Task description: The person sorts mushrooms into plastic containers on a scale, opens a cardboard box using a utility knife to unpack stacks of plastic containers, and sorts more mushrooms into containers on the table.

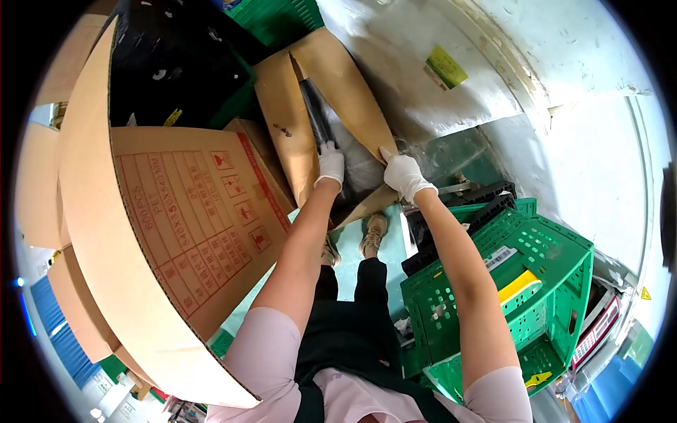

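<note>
A cardboard box stands in front of me with its top flaps parted. Inside lie a dark, glossy item and clear plastic wrapping; what the wrapping covers is hard to make out. My left hand, in a white glove, reaches into the opening. Its fingers are stretched out against the lower end of the dark item. My right hand, also gloved in white, pinches the edge of the right flap near its lower corner, thumb on the near face.
A large open carton with red print rises on the left, close to my left arm. Green crates with yellow handles are stacked at right, by a red-and-white device. Black wrapped goods stand behind; a wall bounds the right.
</note>
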`<action>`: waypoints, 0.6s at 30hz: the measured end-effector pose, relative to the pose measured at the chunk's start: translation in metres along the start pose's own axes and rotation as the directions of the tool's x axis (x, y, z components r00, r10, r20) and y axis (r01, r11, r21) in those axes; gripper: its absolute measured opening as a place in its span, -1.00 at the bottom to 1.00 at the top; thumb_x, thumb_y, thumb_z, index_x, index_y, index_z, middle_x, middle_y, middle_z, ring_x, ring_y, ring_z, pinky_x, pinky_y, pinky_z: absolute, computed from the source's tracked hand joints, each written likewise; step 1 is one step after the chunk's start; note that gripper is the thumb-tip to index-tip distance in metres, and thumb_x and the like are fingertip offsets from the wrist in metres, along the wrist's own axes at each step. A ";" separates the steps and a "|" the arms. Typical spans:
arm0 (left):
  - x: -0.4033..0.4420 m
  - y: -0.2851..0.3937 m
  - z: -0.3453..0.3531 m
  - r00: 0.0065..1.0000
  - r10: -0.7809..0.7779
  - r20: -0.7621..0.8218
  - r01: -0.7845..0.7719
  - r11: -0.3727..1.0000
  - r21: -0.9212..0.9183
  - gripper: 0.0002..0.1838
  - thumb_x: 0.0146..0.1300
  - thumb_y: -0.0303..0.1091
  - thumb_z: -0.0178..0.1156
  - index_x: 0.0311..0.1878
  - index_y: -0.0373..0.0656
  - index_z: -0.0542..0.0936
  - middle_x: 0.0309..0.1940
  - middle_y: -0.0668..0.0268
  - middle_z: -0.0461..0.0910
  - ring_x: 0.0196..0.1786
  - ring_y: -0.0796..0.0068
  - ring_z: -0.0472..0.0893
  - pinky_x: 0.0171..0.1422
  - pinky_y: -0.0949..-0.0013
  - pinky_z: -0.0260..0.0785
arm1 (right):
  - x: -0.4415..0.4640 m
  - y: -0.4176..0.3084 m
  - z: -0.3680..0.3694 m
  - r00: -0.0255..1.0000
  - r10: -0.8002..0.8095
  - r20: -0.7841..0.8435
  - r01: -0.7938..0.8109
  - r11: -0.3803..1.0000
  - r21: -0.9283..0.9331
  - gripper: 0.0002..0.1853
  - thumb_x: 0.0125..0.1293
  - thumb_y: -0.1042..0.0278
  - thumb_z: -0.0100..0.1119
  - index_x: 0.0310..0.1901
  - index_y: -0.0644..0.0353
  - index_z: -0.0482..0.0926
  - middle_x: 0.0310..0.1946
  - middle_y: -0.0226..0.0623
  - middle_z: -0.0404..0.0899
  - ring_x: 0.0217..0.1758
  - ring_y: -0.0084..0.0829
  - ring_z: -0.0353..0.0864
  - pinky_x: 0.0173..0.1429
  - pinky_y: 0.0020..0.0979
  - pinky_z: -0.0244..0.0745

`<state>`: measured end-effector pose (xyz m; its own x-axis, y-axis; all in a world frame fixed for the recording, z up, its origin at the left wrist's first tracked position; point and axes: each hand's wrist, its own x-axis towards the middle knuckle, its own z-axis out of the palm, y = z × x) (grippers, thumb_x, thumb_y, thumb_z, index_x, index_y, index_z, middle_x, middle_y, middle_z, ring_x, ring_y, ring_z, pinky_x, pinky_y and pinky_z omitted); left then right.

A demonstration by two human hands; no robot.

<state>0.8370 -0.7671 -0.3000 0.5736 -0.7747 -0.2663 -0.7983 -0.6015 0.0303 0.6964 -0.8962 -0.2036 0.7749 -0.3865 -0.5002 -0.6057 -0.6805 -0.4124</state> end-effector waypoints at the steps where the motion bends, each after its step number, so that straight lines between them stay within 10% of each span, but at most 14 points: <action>1: -0.001 -0.002 -0.003 0.999 0.032 -0.037 -0.033 0.999 -0.012 -0.73 0.16 -0.51 -0.07 -0.09 -0.25 0.51 -0.04 0.02 0.43 0.03 -0.01 0.43 0.10 0.15 0.34 | 0.000 -0.001 -0.001 1.000 0.022 0.011 -0.022 1.000 0.008 -0.46 0.08 0.43 -0.10 0.20 0.16 0.34 -0.32 -0.01 0.61 -0.26 -0.06 0.62 -0.13 -0.20 0.50; 9: 0.015 0.009 -0.021 0.888 -0.460 0.033 0.358 0.642 -0.678 -0.79 0.27 -0.42 -0.19 -0.12 -0.27 0.37 -0.24 -0.22 0.51 -0.10 -0.22 0.50 -0.05 -0.04 0.31 | -0.001 -0.006 0.001 0.998 0.069 0.017 -0.068 0.997 -0.028 -0.47 0.11 0.42 -0.11 0.19 0.12 0.35 -0.20 -0.02 0.60 -0.15 -0.08 0.60 -0.05 -0.21 0.48; 16: 0.001 0.005 -0.048 0.868 -0.442 0.226 0.496 0.763 -0.415 -0.50 0.22 -0.10 0.05 0.02 -0.37 0.36 -0.22 -0.16 0.55 -0.08 -0.03 0.56 0.00 0.07 0.39 | -0.002 -0.007 -0.006 0.993 0.108 0.043 -0.108 0.994 0.003 -0.49 0.11 0.43 -0.14 0.18 0.08 0.38 -0.22 -0.03 0.60 -0.15 -0.07 0.60 -0.05 -0.21 0.48; 18: -0.017 0.001 -0.047 0.943 -0.143 0.300 0.188 0.974 -0.128 -0.44 0.22 0.00 0.03 0.06 -0.34 0.42 -0.20 -0.07 0.59 -0.10 0.07 0.60 0.00 0.13 0.42 | -0.001 -0.006 -0.003 0.992 0.112 0.056 -0.113 0.994 0.007 -0.51 0.12 0.43 -0.14 0.15 0.08 0.40 -0.22 -0.02 0.60 -0.15 -0.07 0.60 -0.05 -0.20 0.49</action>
<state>0.8348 -0.7637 -0.2506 0.6000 -0.5864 -0.5441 -0.6460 -0.7564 0.1028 0.7000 -0.8938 -0.1982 0.6904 -0.4248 -0.5856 -0.6905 -0.6282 -0.3585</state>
